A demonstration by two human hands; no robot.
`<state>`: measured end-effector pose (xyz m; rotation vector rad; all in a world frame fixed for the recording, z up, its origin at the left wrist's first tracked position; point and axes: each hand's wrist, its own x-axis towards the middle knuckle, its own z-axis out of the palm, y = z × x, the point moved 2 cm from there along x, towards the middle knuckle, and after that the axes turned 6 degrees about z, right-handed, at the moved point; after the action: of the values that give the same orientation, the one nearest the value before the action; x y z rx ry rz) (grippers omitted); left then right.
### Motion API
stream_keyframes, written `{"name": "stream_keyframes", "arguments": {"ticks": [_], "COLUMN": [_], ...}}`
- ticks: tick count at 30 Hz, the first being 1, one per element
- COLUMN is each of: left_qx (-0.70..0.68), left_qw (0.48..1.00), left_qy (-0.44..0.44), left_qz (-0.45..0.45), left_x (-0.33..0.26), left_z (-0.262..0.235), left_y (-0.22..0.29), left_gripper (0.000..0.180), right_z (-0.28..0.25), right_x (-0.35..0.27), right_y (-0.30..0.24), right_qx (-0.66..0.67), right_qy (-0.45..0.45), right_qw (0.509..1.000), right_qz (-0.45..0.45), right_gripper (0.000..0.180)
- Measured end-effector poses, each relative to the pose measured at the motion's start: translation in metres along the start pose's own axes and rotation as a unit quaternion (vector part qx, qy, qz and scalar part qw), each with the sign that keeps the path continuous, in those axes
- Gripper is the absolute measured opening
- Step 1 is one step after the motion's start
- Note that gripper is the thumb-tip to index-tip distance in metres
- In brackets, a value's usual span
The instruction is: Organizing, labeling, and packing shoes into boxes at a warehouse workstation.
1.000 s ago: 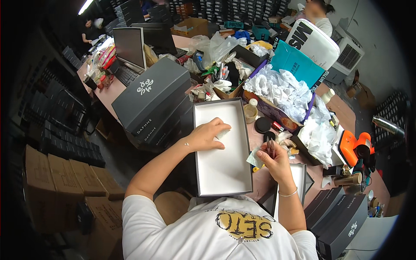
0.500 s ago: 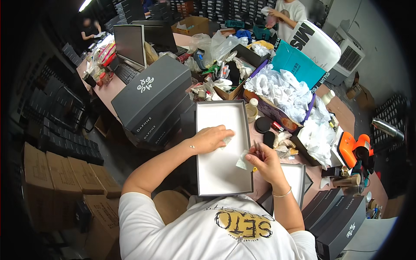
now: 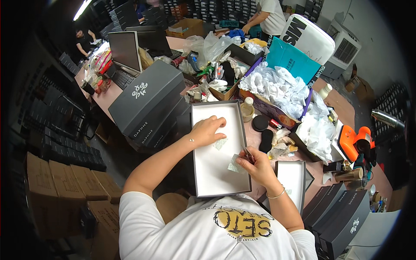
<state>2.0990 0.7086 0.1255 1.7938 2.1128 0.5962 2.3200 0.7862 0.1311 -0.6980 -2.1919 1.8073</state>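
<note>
An open shallow box (image 3: 221, 177), white inside with dark edges, lies in front of my body. Over it my left hand (image 3: 209, 130) has its fingers bent and its thumb apart, holding nothing. Just below that thumb, a small pale square (image 3: 220, 144) with speckled print rests on the box floor. At the box's right side my right hand (image 3: 258, 168) is closed on a similar pale speckled square (image 3: 236, 164), which hangs over the box. A dark slim two-pronged tool (image 3: 247, 152) sticks up from the same fingers; its exact kind is unclear.
Stacked dark boxes (image 3: 147, 102) stand at the left, more (image 3: 342, 212) at the lower right. Ahead is a carton (image 3: 268, 106) of crumpled white paper, beside a small bottle (image 3: 247, 109). A second white-lined box (image 3: 291, 177) sits right. Another person (image 3: 271, 17) stands beyond the table.
My left hand has drawn back up and left from the pale square, which now lies uncovered in the box. My right hand has shifted slightly left and down with its square.
</note>
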Motion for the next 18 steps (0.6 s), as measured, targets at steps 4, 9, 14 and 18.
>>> {"name": "stream_keyframes", "arguments": {"ticks": [4,9,14,18], "left_qx": [-0.039,-0.254,-0.299,-0.206], "left_qw": [0.995,0.962,0.951,0.975], "left_qy": [0.091,0.038,0.080,0.076], "left_qz": [0.013,0.088,-0.004,-0.018], "left_x": [-0.008,-0.030,-0.032,-0.020], "left_z": [-0.001,0.002,0.012,0.011], "left_y": [0.025,0.074,0.071,0.071], "left_gripper": [0.038,0.036,0.018,0.016], "right_z": [-0.016,-0.012,-0.016,-0.031], "right_x": [0.000,0.009,0.018,0.041], "right_y": [0.009,0.000,-0.006,0.016], "right_qx": [0.150,0.209,0.061,0.171], "right_qy": [0.044,0.078,0.039,-0.023], "right_qw": [0.987,0.975,0.997,0.982], "right_qz": [0.032,-0.015,-0.029,0.082], "right_gripper": [0.018,0.014,0.021,0.026]}}
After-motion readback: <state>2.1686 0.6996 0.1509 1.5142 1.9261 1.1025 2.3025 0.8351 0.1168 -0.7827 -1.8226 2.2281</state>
